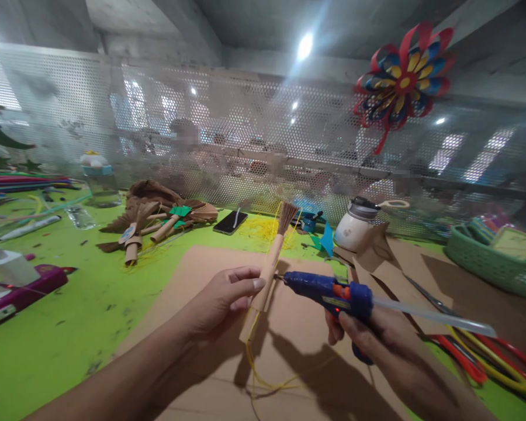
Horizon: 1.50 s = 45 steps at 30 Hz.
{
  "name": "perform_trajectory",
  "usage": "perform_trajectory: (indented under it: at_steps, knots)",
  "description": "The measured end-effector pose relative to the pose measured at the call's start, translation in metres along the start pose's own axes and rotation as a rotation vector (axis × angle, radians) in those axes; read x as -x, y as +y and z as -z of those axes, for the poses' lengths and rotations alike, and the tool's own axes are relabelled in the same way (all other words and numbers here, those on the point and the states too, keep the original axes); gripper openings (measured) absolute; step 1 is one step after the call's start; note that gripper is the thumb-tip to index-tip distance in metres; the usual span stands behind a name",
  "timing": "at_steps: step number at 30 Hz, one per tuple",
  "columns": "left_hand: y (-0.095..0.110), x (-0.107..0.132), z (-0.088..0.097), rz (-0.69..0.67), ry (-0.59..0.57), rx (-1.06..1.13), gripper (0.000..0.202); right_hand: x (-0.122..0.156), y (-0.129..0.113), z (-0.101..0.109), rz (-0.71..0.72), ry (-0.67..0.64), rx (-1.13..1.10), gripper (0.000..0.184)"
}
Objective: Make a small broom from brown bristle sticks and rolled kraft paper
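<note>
My left hand (228,295) pinches a rolled brown paper tube (267,275) between thumb and fingers, holding it tilted above a sheet of brown cardboard (193,280). A fringed tuft of thin brown strips (288,216) spreads from the tube's upper end. Yellow string (251,354) hangs from its lower part and loops over the cardboard. Wrapped around the grip of a blue glue gun (324,292), my right hand (368,333) points the nozzle at the tube's right side. The nozzle tip is at or very near the paper. A long clear glue stick (433,316) sticks out behind the gun.
Folded brown paper figures (158,225) lie at the back left, near a black phone (230,222) and yellow shreds (263,228). A purple power strip (26,292) is at far left. On the right are a white jar (355,228), scissors (438,301) and a green basket (486,263).
</note>
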<state>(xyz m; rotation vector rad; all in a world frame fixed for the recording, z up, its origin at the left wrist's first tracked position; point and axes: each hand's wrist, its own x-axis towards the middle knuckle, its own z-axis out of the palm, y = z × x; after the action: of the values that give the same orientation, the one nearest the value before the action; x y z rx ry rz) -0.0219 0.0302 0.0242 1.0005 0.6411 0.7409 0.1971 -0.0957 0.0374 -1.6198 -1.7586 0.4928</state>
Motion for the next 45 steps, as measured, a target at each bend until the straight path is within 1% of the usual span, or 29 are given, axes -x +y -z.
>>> perform_trajectory:
  at_steps: [3,6,10,13,15,19,22,26,28,31,34,36,38,42,45]
  knots:
    - [0.001,-0.001,0.001,0.001,0.001,0.013,0.030,0.002,-0.005,0.001,-0.002,-0.053,-0.029,0.039]
    - [0.002,-0.003,0.003,-0.011,-0.008,0.025,0.027,0.004,-0.009,0.001,0.018,-0.075,-0.024,0.034]
    - [0.003,-0.004,0.005,-0.036,-0.059,0.044,0.026,0.005,-0.012,0.002,0.047,-0.105,-0.015,0.033]
    - [0.003,-0.004,0.005,-0.039,-0.040,0.041,0.026,0.006,-0.014,0.003,0.065,-0.128,-0.028,0.034]
    - [0.004,-0.003,0.004,-0.031,-0.030,0.031,0.025,0.007,-0.013,0.002,0.064,-0.115,-0.031,0.034]
    - [0.004,-0.002,0.004,-0.029,-0.058,0.032,0.025,0.006,-0.006,0.001,0.023,-0.045,-0.031,0.036]
    - [0.003,-0.001,0.004,-0.015,-0.079,0.034,0.029,0.004,-0.003,0.000,0.018,-0.043,-0.022,0.037]
    - [0.005,-0.001,0.002,-0.007,-0.081,0.031,0.030,0.006,-0.005,0.000,0.025,-0.038,-0.035,0.035]
    - [0.006,-0.001,0.001,-0.015,-0.066,0.038,0.026,0.008,-0.006,0.000,0.025,-0.043,-0.058,0.035]
    - [0.007,-0.001,0.000,-0.034,-0.072,0.066,0.016,0.013,-0.005,-0.001,-0.020,-0.039,-0.073,0.036]
    - [0.007,0.000,-0.001,-0.035,-0.085,0.097,0.011,0.014,-0.005,0.000,0.016,-0.042,-0.042,0.036]
    - [0.006,0.000,-0.001,-0.033,-0.079,0.100,0.013,0.013,-0.007,0.001,0.055,-0.049,-0.014,0.036]
    - [0.006,0.000,0.000,-0.029,-0.076,0.085,0.015,0.012,-0.008,0.003,0.061,-0.064,0.003,0.036]
    - [0.006,-0.001,0.001,-0.030,-0.070,0.066,0.016,0.013,-0.003,0.004,0.011,-0.102,0.021,0.037]
    - [0.007,-0.001,0.001,-0.029,-0.063,0.060,0.016,0.017,0.001,0.002,-0.092,-0.083,0.014,0.042]
